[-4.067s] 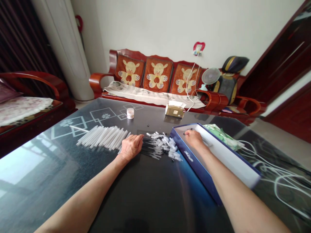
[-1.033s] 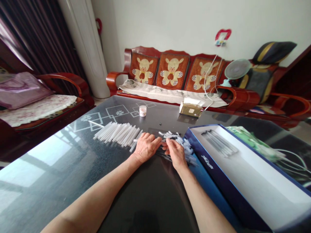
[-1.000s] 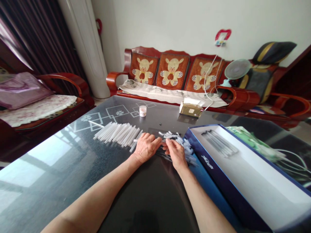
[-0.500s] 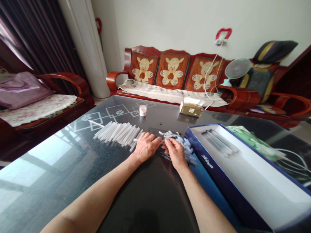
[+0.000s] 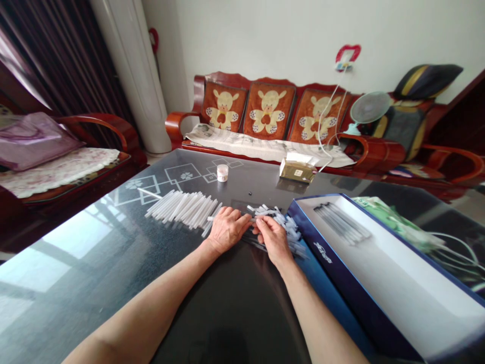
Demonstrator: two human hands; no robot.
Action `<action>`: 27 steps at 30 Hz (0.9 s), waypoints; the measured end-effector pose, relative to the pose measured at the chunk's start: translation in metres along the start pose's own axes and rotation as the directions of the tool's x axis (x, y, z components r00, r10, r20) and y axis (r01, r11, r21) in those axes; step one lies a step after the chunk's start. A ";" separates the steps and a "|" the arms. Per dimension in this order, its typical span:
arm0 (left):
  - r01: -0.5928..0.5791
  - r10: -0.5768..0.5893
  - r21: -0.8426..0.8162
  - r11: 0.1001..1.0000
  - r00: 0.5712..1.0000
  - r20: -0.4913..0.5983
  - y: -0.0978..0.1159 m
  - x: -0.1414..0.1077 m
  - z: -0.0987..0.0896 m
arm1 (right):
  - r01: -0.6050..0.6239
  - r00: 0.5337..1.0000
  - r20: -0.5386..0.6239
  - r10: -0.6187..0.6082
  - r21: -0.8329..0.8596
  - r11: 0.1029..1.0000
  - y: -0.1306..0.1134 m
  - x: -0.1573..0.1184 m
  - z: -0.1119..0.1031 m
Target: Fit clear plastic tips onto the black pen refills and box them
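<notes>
My left hand point(image 5: 227, 230) lies palm down on the glass tabletop, its fingertips at the edge of a heap of short translucent plastic tubes point(image 5: 278, 220). Thin dark rods point(image 5: 252, 241) show beneath and between both hands. My right hand point(image 5: 273, 238) has its fingers curled into the heap, but I cannot tell whether they grip anything. To the left sits a neat row of longer white plastic tubes point(image 5: 182, 210). A small bundle of dark-tipped tubes point(image 5: 341, 222) lies inside a navy box point(image 5: 352, 298) with a white interior.
The navy box takes up the right of the dark glass table point(image 5: 76, 273). A small white jar point(image 5: 223, 173) and a cardboard packet point(image 5: 297, 171) stand near the far edge. A green plastic bag point(image 5: 394, 222) and white cables point(image 5: 458, 247) lie past the box.
Over the earlier frames my right hand has left the box for the heap, beside my left hand, and a bundle now lies in the box. The view has shifted. In the last second, little has moved.
</notes>
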State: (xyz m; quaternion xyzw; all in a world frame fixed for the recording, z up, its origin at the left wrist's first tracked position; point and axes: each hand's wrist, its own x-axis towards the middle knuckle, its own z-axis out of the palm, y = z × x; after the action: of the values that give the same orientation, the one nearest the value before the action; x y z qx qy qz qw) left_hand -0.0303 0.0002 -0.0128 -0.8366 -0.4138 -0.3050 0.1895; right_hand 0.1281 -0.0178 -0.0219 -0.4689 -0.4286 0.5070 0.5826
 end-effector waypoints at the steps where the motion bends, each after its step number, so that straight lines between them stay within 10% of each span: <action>1: 0.000 0.000 0.001 1.000 1.000 -0.003 0.000 0.000 0.000 | -0.009 1.000 0.006 0.009 0.009 1.000 -0.001 0.000 0.000; 27: -0.019 0.019 -0.032 0.999 1.000 0.016 -0.002 0.000 0.001 | -0.099 0.995 0.003 0.100 0.105 0.989 -0.003 0.004 -0.003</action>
State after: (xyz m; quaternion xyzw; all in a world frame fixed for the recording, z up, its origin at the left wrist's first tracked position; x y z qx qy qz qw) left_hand -0.0316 0.0019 -0.0131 -0.8459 -0.4024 -0.3029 0.1756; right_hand 0.1319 -0.0143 -0.0195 -0.4591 -0.3766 0.5566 0.5810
